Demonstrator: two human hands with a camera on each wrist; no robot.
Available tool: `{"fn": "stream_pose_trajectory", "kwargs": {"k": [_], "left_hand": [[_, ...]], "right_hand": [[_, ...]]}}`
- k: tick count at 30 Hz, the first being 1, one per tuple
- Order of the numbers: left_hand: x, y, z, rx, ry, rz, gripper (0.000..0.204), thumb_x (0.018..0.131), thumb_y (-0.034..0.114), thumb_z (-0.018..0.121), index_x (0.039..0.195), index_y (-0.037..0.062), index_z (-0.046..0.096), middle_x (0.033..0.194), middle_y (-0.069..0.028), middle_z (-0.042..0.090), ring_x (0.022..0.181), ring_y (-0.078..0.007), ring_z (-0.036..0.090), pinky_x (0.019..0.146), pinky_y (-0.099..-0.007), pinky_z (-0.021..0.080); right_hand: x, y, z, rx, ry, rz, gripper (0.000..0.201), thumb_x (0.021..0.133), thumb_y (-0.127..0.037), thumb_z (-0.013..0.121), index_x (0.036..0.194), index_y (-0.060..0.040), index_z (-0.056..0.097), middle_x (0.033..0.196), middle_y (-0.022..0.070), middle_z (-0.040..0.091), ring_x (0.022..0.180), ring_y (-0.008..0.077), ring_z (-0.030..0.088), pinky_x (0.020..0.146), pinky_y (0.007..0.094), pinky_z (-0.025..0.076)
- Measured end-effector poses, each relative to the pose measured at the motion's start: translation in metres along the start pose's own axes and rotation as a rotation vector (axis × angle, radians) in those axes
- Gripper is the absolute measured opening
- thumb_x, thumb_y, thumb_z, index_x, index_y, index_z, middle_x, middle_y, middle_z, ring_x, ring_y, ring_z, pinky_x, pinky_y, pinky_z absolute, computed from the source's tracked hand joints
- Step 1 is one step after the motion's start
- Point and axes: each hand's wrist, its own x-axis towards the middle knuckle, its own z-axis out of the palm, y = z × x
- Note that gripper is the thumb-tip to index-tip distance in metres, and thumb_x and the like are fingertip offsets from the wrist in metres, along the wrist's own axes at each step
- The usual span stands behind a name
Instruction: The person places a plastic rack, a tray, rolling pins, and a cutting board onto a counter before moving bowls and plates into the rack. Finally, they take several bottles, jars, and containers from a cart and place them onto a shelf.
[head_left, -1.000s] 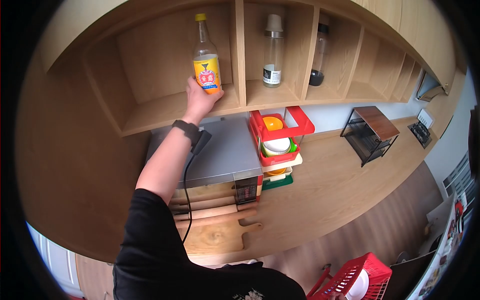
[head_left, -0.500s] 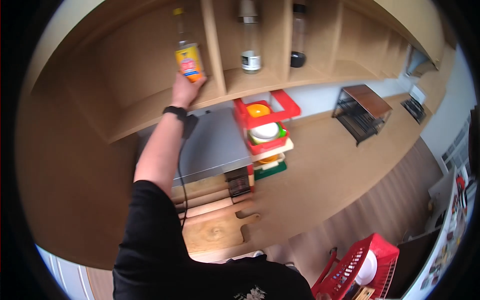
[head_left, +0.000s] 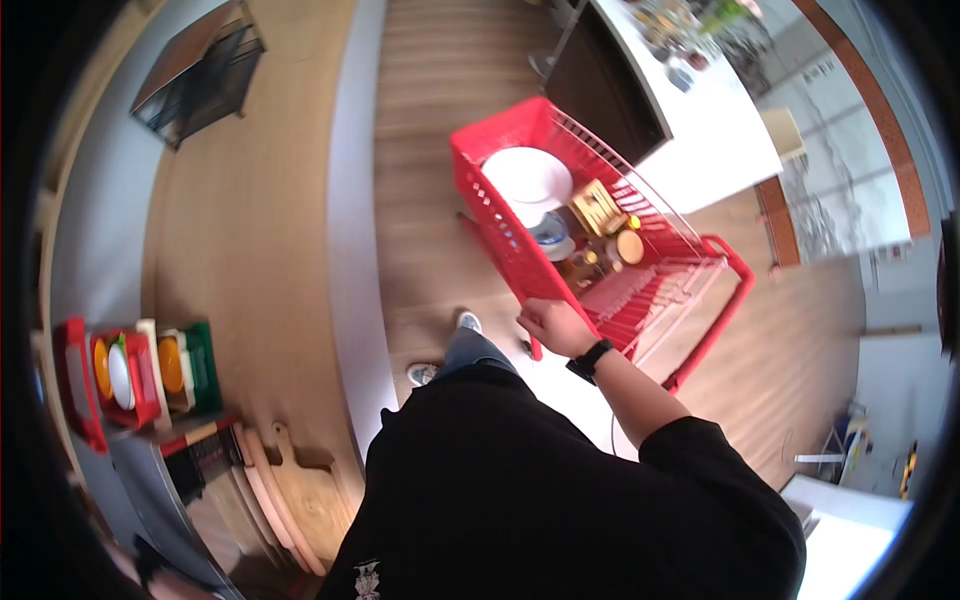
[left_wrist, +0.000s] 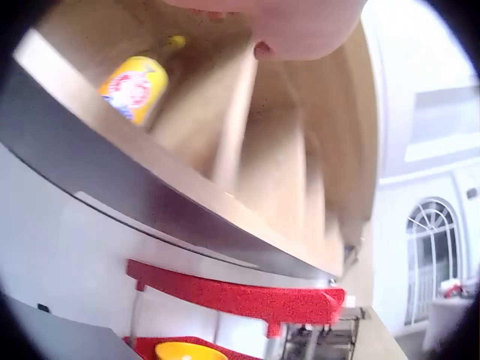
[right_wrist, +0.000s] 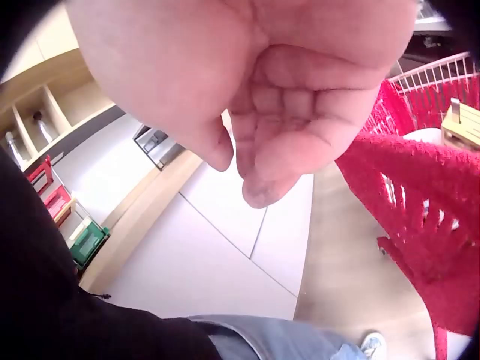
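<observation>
A bottle with a yellow cap and a yellow-orange label (left_wrist: 135, 88) is in a wooden shelf compartment in the left wrist view. Apart from it, at the top of that view, is my left hand (left_wrist: 300, 26), only partly visible, with nothing seen in it; in the head view its arm is at the lower left edge. My right hand (head_left: 555, 325), fingers loosely curled and empty, is beside the near side of a red shopping cart (head_left: 500, 235). The right wrist view shows the palm and bent fingers (right_wrist: 285, 142). Inside the cart are a white plate (head_left: 528, 180), a wooden crate (head_left: 597, 208) and several jars.
Along the left counter are a rack of red, cream and green trays (head_left: 140, 375), cutting boards (head_left: 310, 495) and a dark-framed stand (head_left: 205, 70). A white table (head_left: 700, 150) stands beyond the cart. Feet (head_left: 423, 373) are on the wood floor.
The head view has swung from the shelf to the cart. My left hand has let go of the bottle and moved away from it. The right arm, barely seen before, is now in full view.
</observation>
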Motion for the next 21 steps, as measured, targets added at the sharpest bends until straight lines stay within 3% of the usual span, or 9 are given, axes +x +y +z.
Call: {"fn": "stream_pose_trajectory", "kwargs": {"k": [1, 4, 5, 8, 9, 10, 13, 16, 21], "left_hand": [[0.001, 0.056, -0.018, -0.117, 0.009, 0.040, 0.051, 0.097, 0.027, 0.070, 0.128, -0.0032, 0.043, 0.119, -0.0208, 0.047, 0.104, -0.0344, 0.052, 0.090, -0.0572, 0.044], [-0.066, 0.071, -0.019, -0.391, -0.308, 0.089, 0.034, 0.099, 0.011, 0.069, 0.127, -0.0064, 0.061, 0.124, -0.0175, 0.067, 0.111, -0.0240, 0.065, 0.099, -0.0340, 0.053], [-0.101, 0.102, -0.024, -0.725, -0.408, -0.001, 0.031, 0.099, 0.006, 0.067, 0.127, -0.0057, 0.061, 0.123, -0.0193, 0.067, 0.112, -0.0268, 0.066, 0.100, -0.0349, 0.055], [-0.165, 0.238, -0.054, -0.788, -1.058, -0.115, 0.035, 0.098, 0.008, 0.066, 0.132, -0.0018, 0.060, 0.127, -0.0141, 0.066, 0.114, -0.0247, 0.061, 0.102, -0.0367, 0.047], [-0.191, 0.269, -0.053, -0.773, -1.277, -0.189, 0.048, 0.093, 0.009, 0.071, 0.138, 0.0006, 0.056, 0.138, -0.0172, 0.059, 0.128, -0.0301, 0.055, 0.110, -0.0399, 0.042], [-0.193, 0.311, -0.068, -0.813, -1.442, -0.166, 0.065, 0.089, 0.014, 0.076, 0.147, 0.0015, 0.047, 0.148, -0.0208, 0.050, 0.138, -0.0346, 0.046, 0.116, -0.0437, 0.036], [-0.267, 0.337, -0.068, -0.729, -1.650, 0.137, 0.088, 0.085, 0.020, 0.079, 0.157, 0.0045, 0.031, 0.161, -0.0239, 0.033, 0.148, -0.0405, 0.032, 0.121, -0.0484, 0.029], [-0.304, 0.356, -0.074, -0.448, -1.890, 0.220, 0.116, 0.078, 0.026, 0.086, 0.164, 0.0100, 0.009, 0.169, -0.0239, 0.010, 0.150, -0.0515, 0.021, 0.121, -0.0542, 0.029], [-0.325, 0.368, -0.089, -0.378, -2.109, 0.040, 0.117, 0.079, 0.021, 0.085, 0.164, 0.0185, 0.006, 0.170, -0.0217, 0.005, 0.150, -0.0531, 0.017, 0.122, -0.0532, 0.029]], "right_hand": [[0.000, -0.001, -0.005, -0.002, 0.021, -0.023, 0.022, 0.095, -0.021, 0.067, 0.091, -0.0001, 0.065, 0.077, 0.0185, 0.068, 0.077, 0.0364, 0.070, 0.069, 0.0444, 0.054], [0.002, -0.012, -0.029, 0.028, 0.177, 0.039, 0.019, 0.093, -0.019, 0.069, 0.090, -0.0006, 0.065, 0.078, 0.0199, 0.067, 0.076, 0.0378, 0.069, 0.068, 0.0452, 0.053], [0.003, -0.016, -0.042, 0.043, 0.252, 0.073, 0.019, 0.093, -0.018, 0.069, 0.089, -0.0005, 0.064, 0.078, 0.0203, 0.067, 0.077, 0.0384, 0.068, 0.068, 0.0456, 0.053], [0.012, -0.018, -0.094, 0.029, 0.503, 0.089, 0.017, 0.091, -0.015, 0.070, 0.087, 0.0007, 0.065, 0.079, 0.0214, 0.068, 0.075, 0.0377, 0.069, 0.068, 0.0432, 0.054], [0.015, -0.018, -0.114, 0.043, 0.588, 0.116, 0.018, 0.091, -0.015, 0.070, 0.087, 0.0012, 0.065, 0.078, 0.0217, 0.068, 0.074, 0.0364, 0.070, 0.068, 0.0424, 0.055], [0.018, -0.010, -0.136, 0.017, 0.629, 0.168, 0.020, 0.091, -0.017, 0.070, 0.087, 0.0017, 0.066, 0.078, 0.0217, 0.069, 0.075, 0.0352, 0.071, 0.069, 0.0419, 0.055], [0.031, 0.001, -0.201, -0.110, 0.709, 0.324, 0.025, 0.092, -0.021, 0.069, 0.087, 0.0031, 0.068, 0.078, 0.0216, 0.070, 0.075, 0.0354, 0.071, 0.070, 0.0417, 0.055], [0.055, 0.055, -0.230, -0.316, 0.623, 0.386, 0.031, 0.092, -0.029, 0.068, 0.087, 0.0019, 0.069, 0.082, 0.0218, 0.071, 0.079, 0.0387, 0.071, 0.074, 0.0455, 0.056], [0.104, 0.184, -0.185, -0.403, 0.233, 0.575, 0.031, 0.091, -0.032, 0.063, 0.092, -0.0025, 0.074, 0.087, 0.0213, 0.074, 0.087, 0.0389, 0.072, 0.083, 0.0487, 0.058]]}}
